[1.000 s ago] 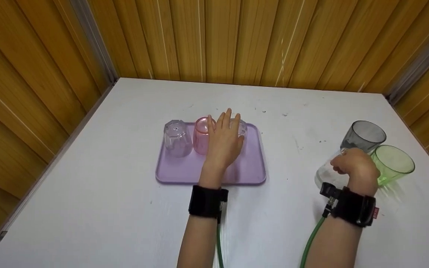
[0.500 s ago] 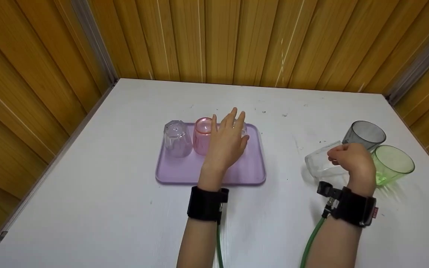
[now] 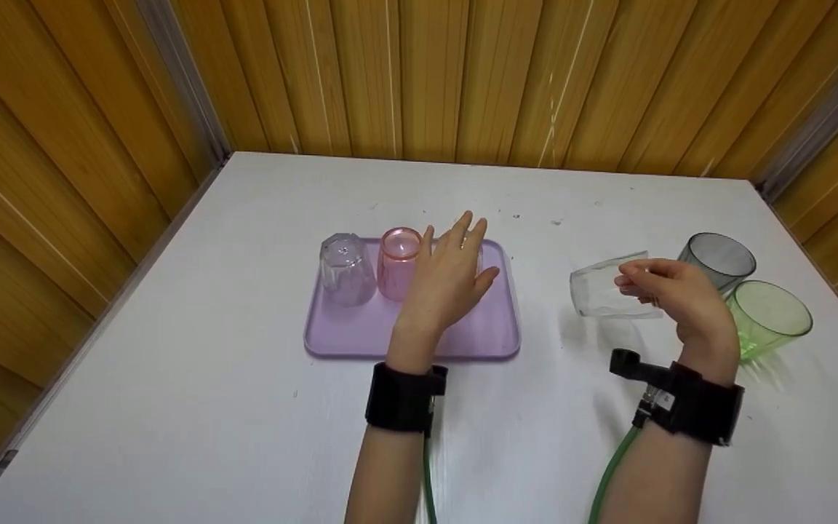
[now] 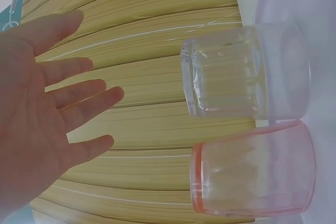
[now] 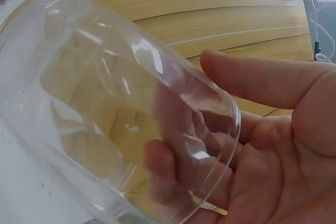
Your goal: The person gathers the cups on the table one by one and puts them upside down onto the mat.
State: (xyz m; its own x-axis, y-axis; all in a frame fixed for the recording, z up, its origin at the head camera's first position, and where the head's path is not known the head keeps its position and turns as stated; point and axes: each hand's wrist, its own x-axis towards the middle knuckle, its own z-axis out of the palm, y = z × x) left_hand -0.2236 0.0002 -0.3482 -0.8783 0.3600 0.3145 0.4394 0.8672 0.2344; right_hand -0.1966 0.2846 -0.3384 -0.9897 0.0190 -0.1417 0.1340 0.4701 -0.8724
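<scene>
Clear glass [image 3: 597, 291] is tipped over on its side in the head view, held up over the right part of the white table [image 3: 193, 407]. Its flat end points left, and its open end is by the right hand [image 3: 684, 302], which pinches it. Just past that hand stand a gray cup [image 3: 721, 258] and a green cup [image 3: 764, 316], both with their open ends up. The left hand [image 3: 444, 280] is over the purple tray [image 3: 473, 342], with its fingers spread out. A pink cup [image 3: 395, 276] and an eight-sided cup [image 3: 346, 273] sit upside down on the tray, side by side. Each wrist wears a black band, and a green cord comes from each one.

In the left wrist view, the left hand is wide and holds nothing. The pink cup and a see-through cup [image 4: 226, 80] are near its fingertips, but they do not touch it. Both cups are upside down.

In the right wrist view, the thumb [image 5: 252, 80] is on one side of the clear glass, near its rim. Fingers show through the glass. I cannot tell if any fingertip is inside it.
</scene>
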